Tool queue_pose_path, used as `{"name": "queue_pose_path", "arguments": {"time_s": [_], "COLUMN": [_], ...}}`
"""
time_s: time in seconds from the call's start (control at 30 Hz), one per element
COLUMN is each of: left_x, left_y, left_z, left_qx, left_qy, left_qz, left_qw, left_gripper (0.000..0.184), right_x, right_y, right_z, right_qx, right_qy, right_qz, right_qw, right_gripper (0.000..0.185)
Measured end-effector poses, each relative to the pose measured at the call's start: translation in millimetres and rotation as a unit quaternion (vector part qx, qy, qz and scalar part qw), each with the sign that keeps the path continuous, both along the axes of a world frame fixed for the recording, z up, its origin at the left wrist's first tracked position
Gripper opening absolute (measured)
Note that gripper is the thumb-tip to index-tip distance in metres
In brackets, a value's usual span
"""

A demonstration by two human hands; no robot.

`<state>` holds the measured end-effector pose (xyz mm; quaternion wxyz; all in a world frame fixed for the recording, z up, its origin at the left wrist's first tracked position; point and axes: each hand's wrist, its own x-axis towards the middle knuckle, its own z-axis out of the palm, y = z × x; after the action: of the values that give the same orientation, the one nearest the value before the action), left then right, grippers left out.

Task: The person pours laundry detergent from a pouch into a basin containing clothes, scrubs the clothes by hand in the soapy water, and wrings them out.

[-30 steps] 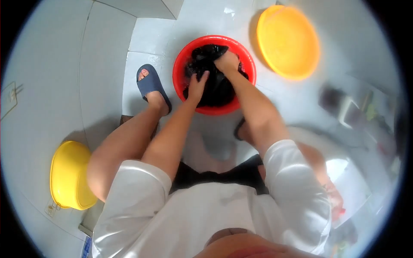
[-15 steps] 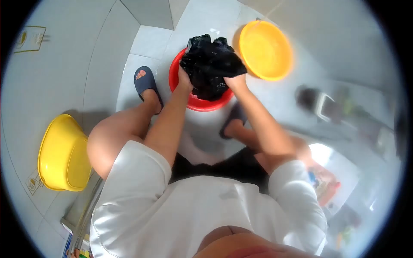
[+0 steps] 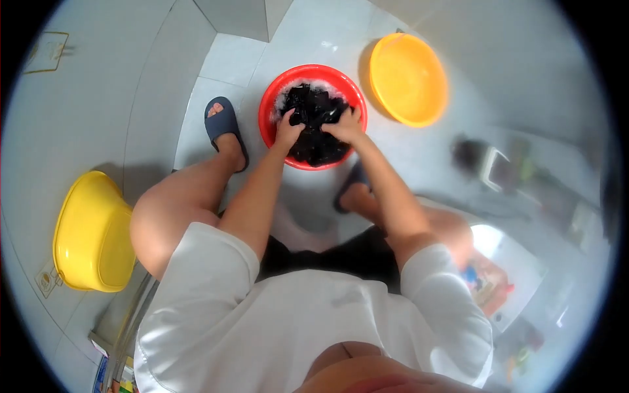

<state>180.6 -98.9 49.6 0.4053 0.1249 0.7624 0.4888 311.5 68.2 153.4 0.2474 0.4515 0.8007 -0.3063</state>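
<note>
Round red plastic basin [image 3: 265,118]: black cloth [image 3: 313,111], white suds [image 3: 321,84] toward far edge. Left hand [image 3: 287,135], right hand [image 3: 345,128] on cloth; can't tell grip.

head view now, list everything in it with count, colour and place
red basin: 1, red, floor ahead
black fabric: one bunched mass, black, inside red basin
suds: uncountable, white, around fabric
orange basin: 1, orange-yellow, beyond red basin, to the right
yellow basin: 1, yellow, by left wall
wall plates: 2, pale, left wall
blurred items: several, mixed, right side
white container: 1, white, lower right
slippers: 2, dark blue-grey, on feet
shirt: 1, white, worn
legs: 2, bare, either side
arms: 2, bare below sleeves, reaching forward
left hand: 1, bare, on fabric's left
right hand: 1, bare, on fabric's right
</note>
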Motion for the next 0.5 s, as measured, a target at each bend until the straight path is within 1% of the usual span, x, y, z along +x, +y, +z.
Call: {"name": "queue_pose_path", "arguments": {"time_s": [0.03, 0.07, 0.1, 0.13, 0.17, 0.2, 0.27, 0.3, 0.33, 0.37, 0.43, 0.47, 0.5], "left_x": [5, 3, 1, -1, -7, -3, 6, 3, 1, 1, -4, -8, -10], "left_y": [5, 12, 18, 21, 22, 22, 23, 21, 23, 26, 25, 25, 24], "left_z": [37, 49, 56, 55, 38, 23, -11, -9, -9, -8, -7, -4, -3], "left_qx": [-0.080, -0.089, -0.084, -0.078, -0.085, -0.086, -0.164, -0.188, -0.195, -0.185, -0.177, -0.146, -0.115], "left_qy": [0.095, 0.094, 0.156, 0.216, 0.248, 0.243, 0.287, 0.266, 0.262, 0.253, 0.245, 0.222, 0.198], "left_qz": [-0.012, -0.013, -0.032, -0.051, -0.114, -0.114, -0.075, -0.100, -0.103, -0.091, -0.080, -0.071, -0.061], "left_qw": [0.992, 0.992, 0.984, 0.972, 0.958, 0.959, 0.941, 0.940, 0.939, 0.945, 0.950, 0.961, 0.972], "left_gripper": [0.095, 0.095, 0.101, 0.108, 0.108, 0.108, 0.100, 0.098, 0.098, 0.097, 0.097, 0.089, 0.082], "right_x": [-5, -12, -24, -39, -49, -52, -62, -67, -72, -75, -86, -94, -99], "right_y": [-1, 0, -2, -7, -9, -10, -14, -14, -14, -14, -13, -10, -11], "right_z": [1, 1, 11, 28, 34, 11, 1, -10, -22, -34, -44, -47, -50], "right_qx": [0.073, 0.141, 0.136, 0.126, 0.115, 0.125, 0.120, 0.114, 0.133, 0.152, 0.130, 0.118, 0.142], "right_qy": [0.156, 0.309, 0.307, 0.233, 0.157, 0.138, 0.035, 0.034, 0.029, 0.023, 0.018, 0.016, 0.043], "right_qz": [-0.001, -0.003, -0.006, 0.030, 0.068, 0.115, 0.160, 0.159, 0.156, 0.154, 0.150, 0.147, 0.139], "right_qw": [0.985, 0.941, 0.942, 0.964, 0.979, 0.976, 0.979, 0.980, 0.978, 0.976, 0.980, 0.982, 0.979], "right_gripper": [0.102, 0.108, 0.108, 0.110, 0.113, 0.112, 0.109, 0.109, 0.109, 0.108, 0.106, 0.104, 0.098]}}
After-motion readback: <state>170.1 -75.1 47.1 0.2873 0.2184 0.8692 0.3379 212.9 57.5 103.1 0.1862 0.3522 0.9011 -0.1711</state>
